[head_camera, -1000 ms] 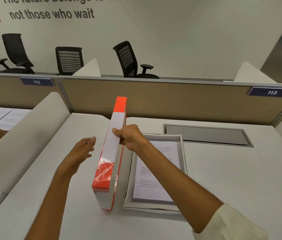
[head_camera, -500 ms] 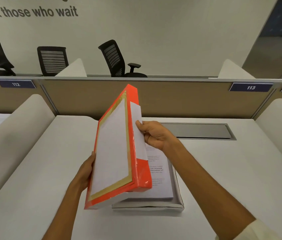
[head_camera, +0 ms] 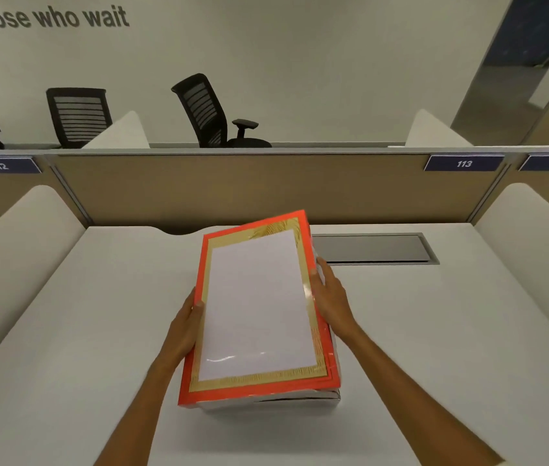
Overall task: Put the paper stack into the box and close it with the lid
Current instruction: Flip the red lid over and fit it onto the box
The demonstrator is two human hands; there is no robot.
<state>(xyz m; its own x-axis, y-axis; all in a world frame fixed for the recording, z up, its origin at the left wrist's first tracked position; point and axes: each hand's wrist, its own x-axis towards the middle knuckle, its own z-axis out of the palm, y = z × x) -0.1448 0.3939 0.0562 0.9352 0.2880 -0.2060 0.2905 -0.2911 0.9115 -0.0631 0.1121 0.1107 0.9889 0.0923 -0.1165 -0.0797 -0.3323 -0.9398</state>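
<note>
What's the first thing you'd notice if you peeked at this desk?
The bright orange lid with its white and gold top, in the middle of the white desk. The left hand and right hand grip its long sides, holding it over the grey box, not fully down. Behind the partition stand black office chairs.

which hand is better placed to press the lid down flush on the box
Left, probably. The orange cardboard lid sits skewed on the grey box, overhanging at its near left corner. The left hand grips that long edge nearer the corner; the right hand sits farther up.
</note>
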